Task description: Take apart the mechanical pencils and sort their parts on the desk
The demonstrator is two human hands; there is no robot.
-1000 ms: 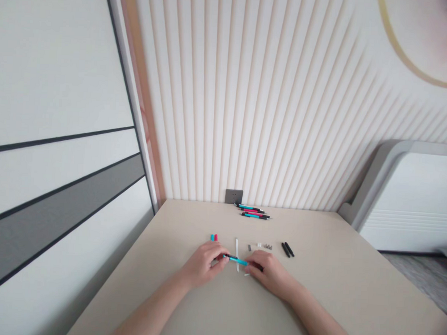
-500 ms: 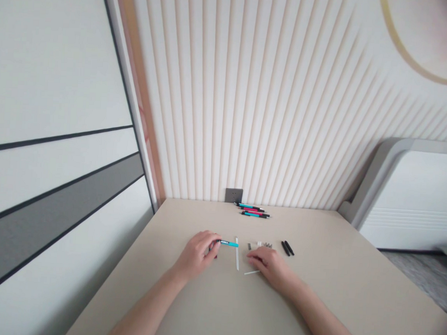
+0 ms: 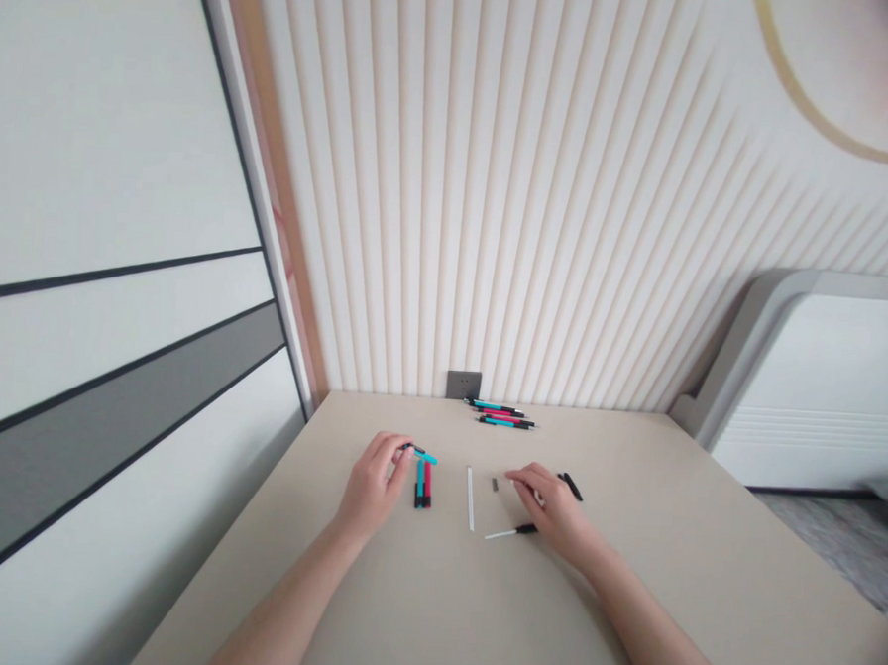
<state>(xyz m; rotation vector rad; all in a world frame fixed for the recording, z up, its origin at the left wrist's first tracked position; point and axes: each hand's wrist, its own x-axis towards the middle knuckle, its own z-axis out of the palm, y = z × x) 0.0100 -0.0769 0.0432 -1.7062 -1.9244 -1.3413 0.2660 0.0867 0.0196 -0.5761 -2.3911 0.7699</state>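
Between the fingertips of my left hand (image 3: 374,478) is a blue pen barrel (image 3: 427,457) with a dark end, held just above the table. Below it lie a blue barrel (image 3: 419,482) and a red barrel (image 3: 427,482), side by side. My right hand (image 3: 549,502) has its thumb and fingers pinched near a small white piece, too small to make out. Left of that hand is a small grey piece (image 3: 495,484). Thin white rods (image 3: 470,499) lie between my hands. Under my right hand, a white rod with a black grip (image 3: 525,528) rests on the table.
Several blue and red pens (image 3: 503,413) lie at the back of the beige table (image 3: 429,610), below a dark wall socket (image 3: 463,384). Black pieces (image 3: 573,486) sit right of my right hand. A grey and white headboard (image 3: 820,382) stands at the right.
My left hand has moved left and away from me with the blue barrel, uncovering the two barrels. My right hand has shifted slightly right and back, revealing the black grip.
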